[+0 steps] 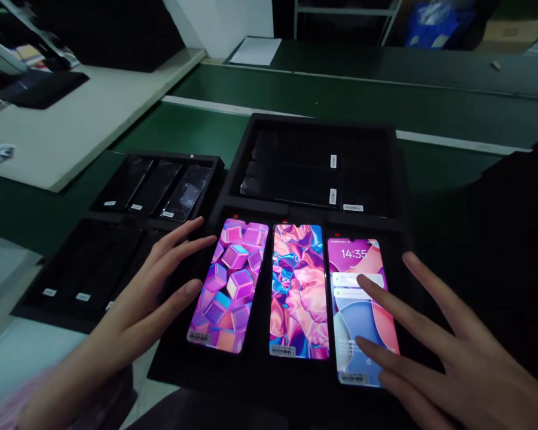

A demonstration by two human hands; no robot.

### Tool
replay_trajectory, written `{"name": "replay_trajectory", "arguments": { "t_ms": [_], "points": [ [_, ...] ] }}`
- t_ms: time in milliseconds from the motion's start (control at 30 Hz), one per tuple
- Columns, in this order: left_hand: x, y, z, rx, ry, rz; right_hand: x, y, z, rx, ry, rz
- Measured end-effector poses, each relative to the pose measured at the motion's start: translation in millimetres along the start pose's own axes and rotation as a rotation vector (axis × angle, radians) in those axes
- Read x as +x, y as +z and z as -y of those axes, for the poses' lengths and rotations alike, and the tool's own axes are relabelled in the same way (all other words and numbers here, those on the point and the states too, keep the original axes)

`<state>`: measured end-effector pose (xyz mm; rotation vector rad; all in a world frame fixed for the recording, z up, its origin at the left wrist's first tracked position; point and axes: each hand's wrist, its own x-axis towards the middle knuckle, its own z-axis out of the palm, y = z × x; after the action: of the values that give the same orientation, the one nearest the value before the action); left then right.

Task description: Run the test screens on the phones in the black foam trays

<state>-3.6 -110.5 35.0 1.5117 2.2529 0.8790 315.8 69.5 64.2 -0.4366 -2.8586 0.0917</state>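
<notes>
Left tray (pixel 215 173): one, black; three dark phones (pixel 159 185) in its back row, at least two in front.
Left hand (pixel 155 292): fingers spread wide, gripping nothing, tips just beside the cube-patterned phone (pixel 231 286); cannot tell whether they touch.
Middle tray (pixel 323 122): one, black; two dark phones lie sideways at the back, one more to their right.
Lit phones (pixel 300 292): three, in the middle tray's front row: cube-patterned, fold-patterned, clock phone (pixel 350 316) showing 14:35.
Right hand (pixel 461 352): fingers spread wide over the clock phone, gripping nothing; contact unclear.
</notes>
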Motion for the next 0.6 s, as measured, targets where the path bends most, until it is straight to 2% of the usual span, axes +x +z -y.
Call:
{"name": "replay_trajectory", "arguments": {
  "t_ms": [67, 133, 233, 300, 367, 433, 600],
  "points": [
    [0.7, 2.2, -5.6, -0.138, -0.113, -0.022, -2.3, 2.2, -5.2, -0.077, 0.047, -0.004],
    [3.2, 2.8, -10.4, -0.347, -0.296, -0.012, 2.4, 3.6, -9.5, -0.134, 0.138, -0.051],
    [7.4, 0.7, -11.4, -0.593, -0.495, 0.093, 13.0, -0.5, -9.0, -0.127, 0.177, -0.113],
    [8.6, -0.7, -9.2, -0.567, -0.492, 0.104, 16.8, -5.3, -3.4, -0.074, 0.118, -0.102],
    [7.9, -0.1, -8.5, -0.471, -0.473, 0.063, 17.4, -8.1, 3.5, -0.004, 0.071, -0.083],
    [6.3, 2.9, -11.6, -0.449, -0.519, 0.033, 16.8, -7.8, 9.0, 0.046, 0.061, -0.056],
    [6.1, 11.7, -22.9, -0.713, -0.597, -0.122, 22.0, 1.9, 16.4, 0.139, -0.015, -0.088]
  ]
}}
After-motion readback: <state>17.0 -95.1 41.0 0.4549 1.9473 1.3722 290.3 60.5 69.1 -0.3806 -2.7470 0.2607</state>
